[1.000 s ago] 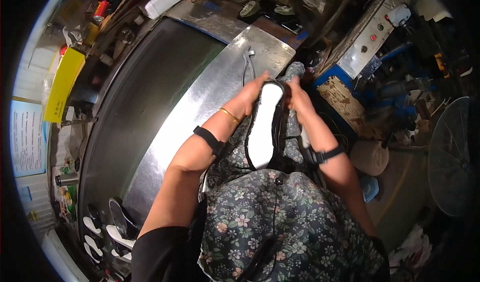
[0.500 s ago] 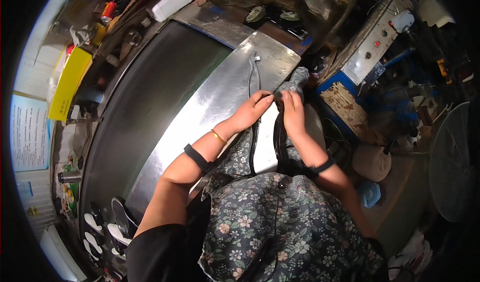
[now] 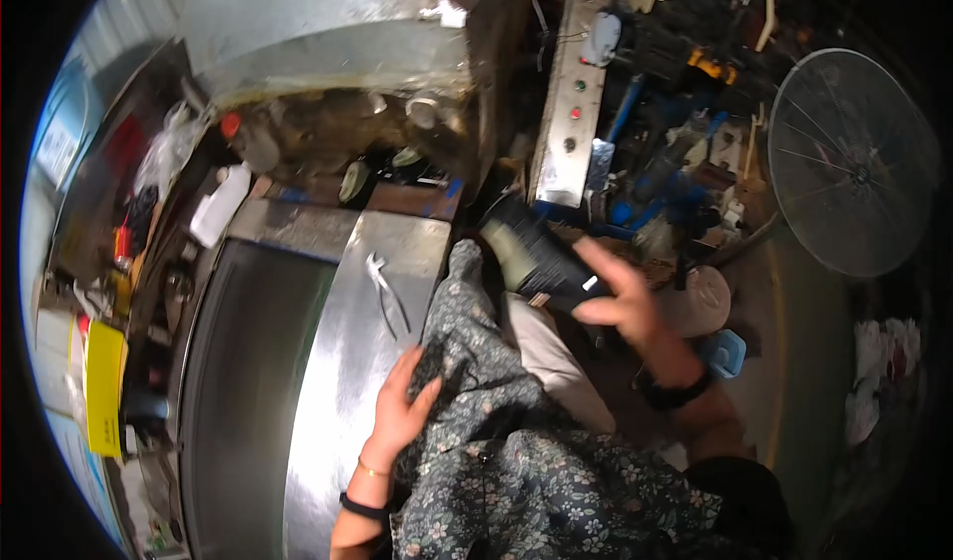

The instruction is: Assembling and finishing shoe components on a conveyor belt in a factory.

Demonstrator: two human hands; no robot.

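My left hand [image 3: 402,406] lies open at the edge of a shiny metal table [image 3: 323,411], fingertips against the floral apron [image 3: 486,361] over my lap. Just beyond those fingertips, metal pliers [image 3: 388,300] rest on the table. Slightly blurred, my right hand [image 3: 640,312] is raised to the right of my knees, its thumb and fingers spread apart. Next to it, a long black piece with a paler area [image 3: 541,262] slants above the floor side; its near end, bearing a small white mark, lies between the spread fingers. Its exact kind is unclear.
A dark conveyor belt [image 3: 243,391] runs left of the table, below a metal hood [image 3: 328,34]. A white jug [image 3: 220,206] and a yellow box [image 3: 105,386] stand at the left. A control panel [image 3: 571,113], a caged fan [image 3: 859,168] and a blue container [image 3: 728,352] are on the right.
Both hands were together over a white piece with black edges on my lap. They have separated: left toward the table edge, right outward beside the black piece. The view has turned rightward.
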